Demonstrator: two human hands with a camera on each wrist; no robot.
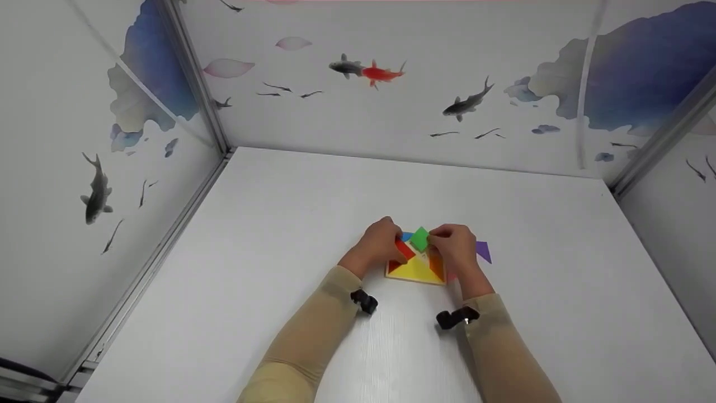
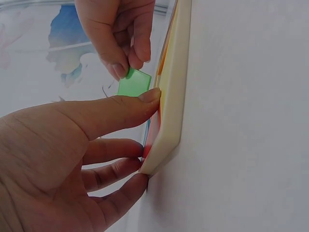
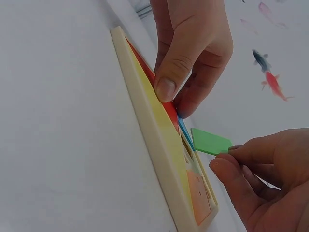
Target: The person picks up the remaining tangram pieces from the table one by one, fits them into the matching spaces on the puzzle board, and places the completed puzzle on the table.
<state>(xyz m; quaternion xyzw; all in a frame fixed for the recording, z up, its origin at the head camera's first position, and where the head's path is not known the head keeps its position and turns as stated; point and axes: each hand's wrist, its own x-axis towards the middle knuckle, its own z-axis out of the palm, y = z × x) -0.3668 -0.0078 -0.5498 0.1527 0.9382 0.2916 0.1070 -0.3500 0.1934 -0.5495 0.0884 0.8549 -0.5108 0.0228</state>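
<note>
A wooden-framed tangram tray (image 1: 417, 281) lies on the table with flat coloured pieces in it. Its yellow piece (image 1: 415, 271) is along the near side, a red piece (image 1: 404, 249) at left, an orange piece (image 3: 198, 195) at right and a blue piece (image 1: 406, 236) at the far side. My left hand (image 1: 381, 243) grips the tray's left side, the thumb pressing near the red piece. Between thumb and fingertips my right hand (image 1: 456, 246) pinches a green square piece (image 1: 420, 239) by one corner, tilted over the tray's uncovered far part.
On the white table (image 1: 279, 240), a purple piece (image 1: 484, 252) lies right of the tray, partly behind the right hand. A pinkish piece (image 1: 452, 276) shows by the tray's right edge. White panels with painted fish (image 1: 383, 73) enclose the back and sides.
</note>
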